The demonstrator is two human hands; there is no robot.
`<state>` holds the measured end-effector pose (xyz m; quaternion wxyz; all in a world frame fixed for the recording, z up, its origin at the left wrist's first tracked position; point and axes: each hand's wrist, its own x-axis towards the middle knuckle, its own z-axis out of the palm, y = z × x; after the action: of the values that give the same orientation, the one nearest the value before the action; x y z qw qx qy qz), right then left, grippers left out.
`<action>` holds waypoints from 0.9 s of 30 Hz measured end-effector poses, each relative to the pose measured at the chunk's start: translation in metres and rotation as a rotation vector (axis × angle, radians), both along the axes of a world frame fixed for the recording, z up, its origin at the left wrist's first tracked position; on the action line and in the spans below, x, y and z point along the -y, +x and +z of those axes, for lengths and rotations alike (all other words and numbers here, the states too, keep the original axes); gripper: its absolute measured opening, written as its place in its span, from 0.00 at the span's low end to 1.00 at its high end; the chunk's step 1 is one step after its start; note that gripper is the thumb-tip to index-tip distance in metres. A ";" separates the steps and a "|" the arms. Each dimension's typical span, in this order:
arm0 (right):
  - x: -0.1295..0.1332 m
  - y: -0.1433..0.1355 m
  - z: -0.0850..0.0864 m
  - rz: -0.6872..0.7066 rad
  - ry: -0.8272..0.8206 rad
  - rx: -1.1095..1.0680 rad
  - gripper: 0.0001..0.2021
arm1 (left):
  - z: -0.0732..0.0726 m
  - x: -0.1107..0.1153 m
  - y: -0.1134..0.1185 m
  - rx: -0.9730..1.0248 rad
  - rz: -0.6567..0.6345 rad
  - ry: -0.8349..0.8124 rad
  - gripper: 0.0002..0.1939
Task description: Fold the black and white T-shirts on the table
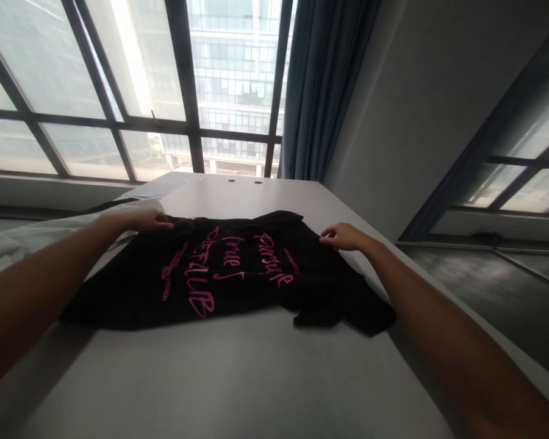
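Note:
A black T-shirt (pixel 251 292) with pink lettering lies sideways across the white table, its hem to the left and its collar and sleeves to the right. My left hand (pixel 150 219) is closed on the shirt's far edge near the hem side. At the far edge by the shoulder, my right hand (pixel 341 236) pinches the black fabric between thumb and fingers. Part of the far side is folded or bunched between the hands, and one sleeve hangs toward the near right.
The white table (pixel 238 378) reaches toward the windows, with two dark round holes (pixel 258 182) near its far end. Pale fabric (pixel 32 235) lies at the left behind my left forearm. A blue curtain (pixel 324 91) hangs beside a grey wall.

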<state>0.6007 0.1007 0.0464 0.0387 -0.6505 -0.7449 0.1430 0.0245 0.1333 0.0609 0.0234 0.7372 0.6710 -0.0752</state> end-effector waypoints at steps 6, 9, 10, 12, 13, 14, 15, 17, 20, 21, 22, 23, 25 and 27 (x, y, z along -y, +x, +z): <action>-0.092 -0.031 -0.026 0.024 0.117 0.269 0.29 | -0.040 -0.040 -0.017 -0.088 0.040 0.058 0.33; -0.122 -0.041 -0.039 0.029 0.153 0.322 0.36 | -0.052 -0.055 -0.029 -0.101 0.070 0.109 0.34; -0.130 -0.043 -0.044 0.030 0.164 0.325 0.36 | -0.056 -0.058 -0.031 -0.105 0.080 0.116 0.34; -0.143 -0.047 -0.053 0.030 0.177 0.313 0.31 | -0.060 -0.064 -0.033 -0.107 0.089 0.123 0.36; -0.149 -0.048 -0.055 0.022 0.180 0.303 0.28 | -0.061 -0.066 -0.032 -0.105 0.085 0.121 0.36; -0.154 -0.048 -0.057 0.012 0.181 0.290 0.25 | -0.060 -0.068 -0.031 -0.101 0.075 0.114 0.36; -0.159 -0.047 -0.056 0.004 0.183 0.272 0.22 | -0.059 -0.070 -0.031 -0.100 0.060 0.103 0.35; -0.168 -0.040 -0.049 0.002 0.183 0.202 0.18 | -0.052 -0.073 -0.030 -0.120 0.022 0.070 0.30; -0.175 -0.013 -0.027 -0.001 0.161 -0.010 0.13 | -0.033 -0.075 -0.035 -0.127 -0.059 0.052 0.22; -0.175 0.000 -0.019 -0.022 0.136 -0.095 0.13 | -0.025 -0.074 -0.038 -0.102 -0.094 0.060 0.21; -0.174 0.015 -0.011 -0.061 0.104 -0.156 0.12 | -0.017 -0.072 -0.041 -0.061 -0.133 0.070 0.21; -0.170 0.031 -0.004 -0.103 0.071 -0.194 0.11 | -0.009 -0.069 -0.044 -0.007 -0.171 0.077 0.21; -0.159 0.063 0.007 -0.142 -0.044 -0.220 0.11 | 0.007 -0.062 -0.048 0.118 -0.238 0.057 0.23; -0.145 0.092 0.015 -0.119 -0.205 -0.255 0.12 | 0.019 -0.055 -0.052 0.216 -0.254 0.013 0.27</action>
<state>0.6929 0.2460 0.0611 0.0747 -0.6707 -0.6756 0.2968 -0.0279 0.1882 0.0803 0.0813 0.8200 0.5665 0.0065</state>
